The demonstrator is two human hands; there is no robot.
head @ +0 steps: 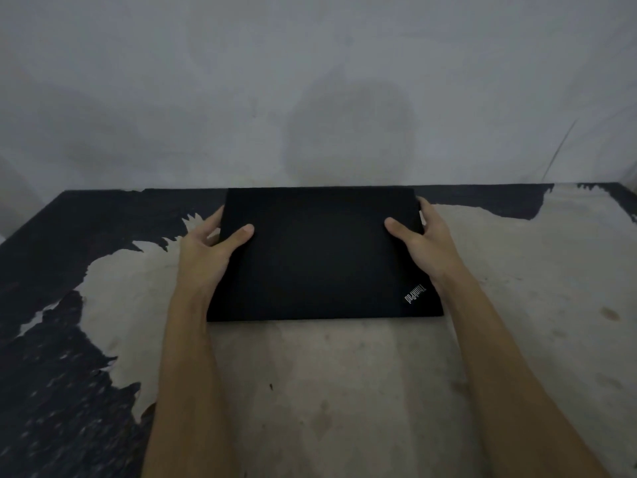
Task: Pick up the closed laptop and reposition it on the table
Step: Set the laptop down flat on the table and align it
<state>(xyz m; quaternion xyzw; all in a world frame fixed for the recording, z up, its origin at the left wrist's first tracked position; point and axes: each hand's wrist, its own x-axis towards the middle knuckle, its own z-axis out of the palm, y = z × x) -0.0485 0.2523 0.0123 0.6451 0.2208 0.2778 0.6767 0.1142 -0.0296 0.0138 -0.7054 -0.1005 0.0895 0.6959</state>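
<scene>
A person's left hand [203,250] and right hand [425,243] clasped the side edges of a closed black laptop [320,257] near the wall-side edge of the worn table [327,391]; rigid, smooth and likely weighty, it suited that two-sided grip.

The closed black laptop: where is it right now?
In the head view the closed black laptop sits centre-frame at the worn table's far edge by the grey wall, gripped at its sides by left hand and right hand.
</scene>
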